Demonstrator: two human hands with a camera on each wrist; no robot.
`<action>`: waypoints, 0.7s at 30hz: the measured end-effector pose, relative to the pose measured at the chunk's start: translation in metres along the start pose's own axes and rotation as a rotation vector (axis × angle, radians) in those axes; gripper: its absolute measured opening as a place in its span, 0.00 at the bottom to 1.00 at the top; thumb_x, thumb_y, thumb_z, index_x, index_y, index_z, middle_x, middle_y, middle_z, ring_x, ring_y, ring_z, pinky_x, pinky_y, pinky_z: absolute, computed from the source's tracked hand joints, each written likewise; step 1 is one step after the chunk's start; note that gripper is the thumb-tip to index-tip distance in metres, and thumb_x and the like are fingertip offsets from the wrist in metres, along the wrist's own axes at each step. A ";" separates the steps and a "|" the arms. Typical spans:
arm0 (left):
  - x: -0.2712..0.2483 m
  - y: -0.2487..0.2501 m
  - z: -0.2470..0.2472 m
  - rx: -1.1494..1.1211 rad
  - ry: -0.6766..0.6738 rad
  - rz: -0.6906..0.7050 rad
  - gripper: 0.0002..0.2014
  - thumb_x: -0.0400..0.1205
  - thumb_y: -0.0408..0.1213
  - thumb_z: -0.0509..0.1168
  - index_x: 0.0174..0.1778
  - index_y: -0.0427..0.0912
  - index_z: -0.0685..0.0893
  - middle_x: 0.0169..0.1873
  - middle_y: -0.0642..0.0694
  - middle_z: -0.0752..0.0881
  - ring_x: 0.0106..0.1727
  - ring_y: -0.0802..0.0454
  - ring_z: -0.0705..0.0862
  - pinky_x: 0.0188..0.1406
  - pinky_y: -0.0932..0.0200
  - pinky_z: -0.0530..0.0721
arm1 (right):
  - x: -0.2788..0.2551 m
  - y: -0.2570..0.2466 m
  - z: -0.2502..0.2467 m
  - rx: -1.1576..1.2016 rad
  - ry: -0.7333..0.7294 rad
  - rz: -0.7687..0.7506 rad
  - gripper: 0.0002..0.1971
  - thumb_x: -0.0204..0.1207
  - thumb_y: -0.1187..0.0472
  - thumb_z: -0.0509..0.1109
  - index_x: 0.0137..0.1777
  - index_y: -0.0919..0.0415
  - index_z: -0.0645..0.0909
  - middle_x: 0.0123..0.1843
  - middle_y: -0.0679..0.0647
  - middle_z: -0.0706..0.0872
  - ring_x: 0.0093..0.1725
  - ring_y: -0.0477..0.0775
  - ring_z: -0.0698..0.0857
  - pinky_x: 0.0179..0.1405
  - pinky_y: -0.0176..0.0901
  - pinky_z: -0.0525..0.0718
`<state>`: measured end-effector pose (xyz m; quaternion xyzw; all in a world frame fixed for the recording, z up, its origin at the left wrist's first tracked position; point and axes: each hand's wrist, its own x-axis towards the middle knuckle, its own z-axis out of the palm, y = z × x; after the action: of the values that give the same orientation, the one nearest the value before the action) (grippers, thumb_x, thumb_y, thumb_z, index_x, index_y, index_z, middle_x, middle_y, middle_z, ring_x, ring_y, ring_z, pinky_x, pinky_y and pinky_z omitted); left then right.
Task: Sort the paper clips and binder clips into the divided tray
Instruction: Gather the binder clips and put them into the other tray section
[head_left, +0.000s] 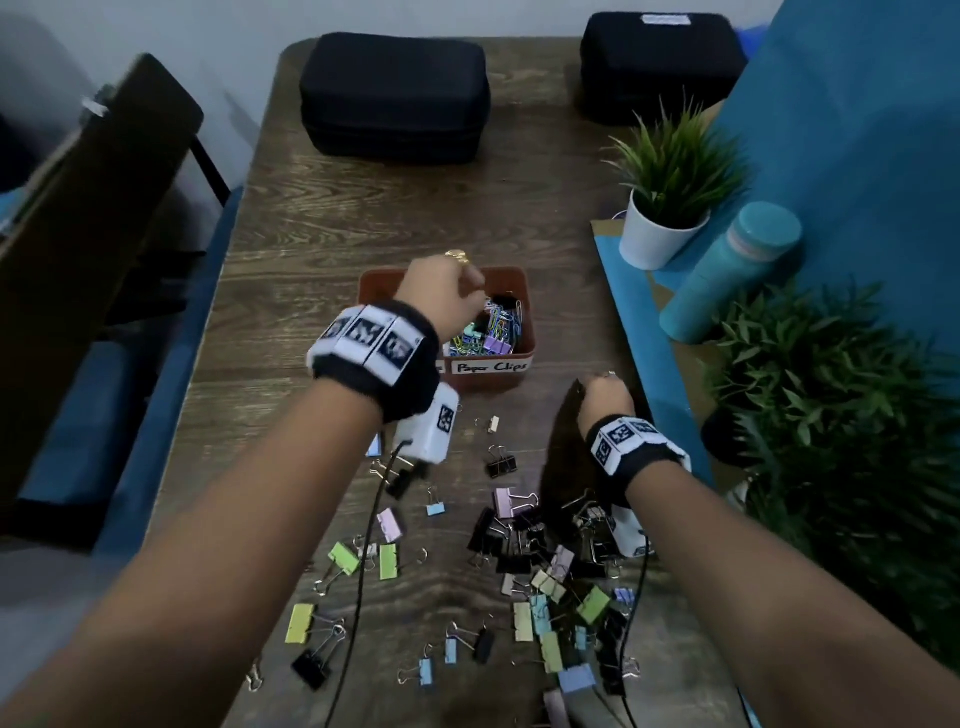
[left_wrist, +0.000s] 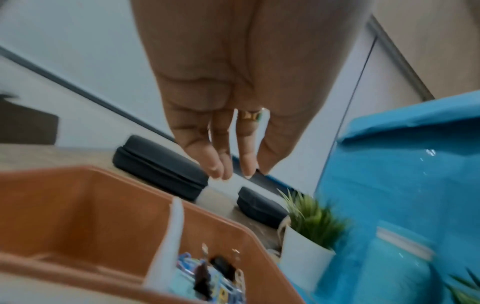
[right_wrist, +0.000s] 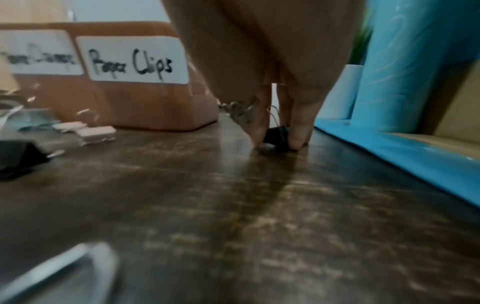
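A reddish-brown divided tray (head_left: 488, 383) stands mid-table, with a white divider (left_wrist: 168, 236) and a "Paper Clips" label (right_wrist: 132, 61). Its right compartment holds coloured paper clips (head_left: 485, 327) mixed with a few binder clips. My left hand (head_left: 452, 291) hovers over the tray; in the left wrist view its fingers (left_wrist: 221, 160) point straight down and hold nothing. My right hand (head_left: 605, 397) is down on the table to the right of the tray, and its fingertips pinch a small black binder clip (right_wrist: 276, 132). Several loose binder clips (head_left: 550, 561) lie scattered nearer to me.
Two black zip cases (head_left: 395, 98) (head_left: 660, 62) sit at the far edge. A potted plant (head_left: 660, 228), a teal bottle (head_left: 727, 270) and a blue sheet (head_left: 639, 332) line the right side, with leafy greenery (head_left: 831, 415) beyond. A chair (head_left: 88, 234) stands at the left.
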<state>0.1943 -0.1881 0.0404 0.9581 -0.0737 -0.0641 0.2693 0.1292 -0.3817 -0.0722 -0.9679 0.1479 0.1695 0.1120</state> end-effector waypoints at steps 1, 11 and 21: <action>-0.012 -0.010 -0.005 0.008 0.061 -0.053 0.09 0.80 0.37 0.63 0.51 0.41 0.87 0.48 0.44 0.89 0.50 0.49 0.85 0.51 0.65 0.75 | -0.003 -0.004 0.002 -0.029 -0.018 -0.011 0.16 0.77 0.72 0.58 0.63 0.67 0.79 0.65 0.65 0.78 0.64 0.63 0.79 0.63 0.49 0.78; -0.082 -0.064 0.034 0.081 0.064 -0.283 0.08 0.80 0.34 0.63 0.43 0.39 0.87 0.43 0.41 0.88 0.42 0.46 0.84 0.52 0.55 0.83 | -0.033 -0.034 0.008 -0.134 -0.069 -0.166 0.14 0.78 0.72 0.58 0.61 0.72 0.78 0.64 0.66 0.80 0.63 0.64 0.81 0.60 0.49 0.80; 0.033 0.011 0.035 0.414 -0.324 0.063 0.15 0.82 0.25 0.59 0.65 0.35 0.79 0.62 0.34 0.80 0.64 0.37 0.80 0.70 0.43 0.72 | -0.011 -0.048 -0.034 0.460 0.539 -0.251 0.06 0.76 0.64 0.66 0.47 0.63 0.84 0.50 0.59 0.83 0.54 0.60 0.80 0.55 0.47 0.76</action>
<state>0.2195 -0.2209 0.0135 0.9672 -0.1573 -0.1919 0.0540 0.1450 -0.3435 -0.0295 -0.9379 0.0867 -0.1442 0.3035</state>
